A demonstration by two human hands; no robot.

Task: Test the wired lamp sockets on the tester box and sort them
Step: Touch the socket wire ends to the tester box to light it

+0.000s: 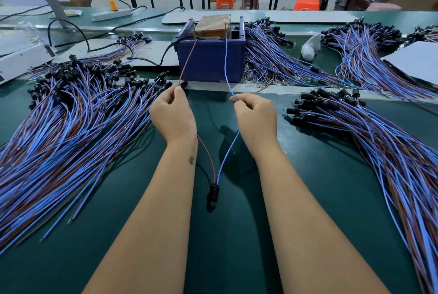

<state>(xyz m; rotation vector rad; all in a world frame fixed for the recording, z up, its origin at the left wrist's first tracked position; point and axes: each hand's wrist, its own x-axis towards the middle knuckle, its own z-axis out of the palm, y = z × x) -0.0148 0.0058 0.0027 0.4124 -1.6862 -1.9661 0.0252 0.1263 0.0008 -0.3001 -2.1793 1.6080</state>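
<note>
My left hand [173,113] pinches the brown wire [188,61] between thumb and fingertip; my right hand [256,114] pinches the blue wire [226,66] the same way. Both wires run up to the tester box [211,61], their tips reaching contacts at its top, though I cannot tell if they touch. Below my wrists the two wires join at the socket [214,195], a small black cylinder hanging low over the green mat [225,246]. I judge it light, with thin, limp wires that bend under their own weight, so holding near the tips steers best. Piles of the same wired sockets lie to the left [71,115] and right [379,139].
</note>
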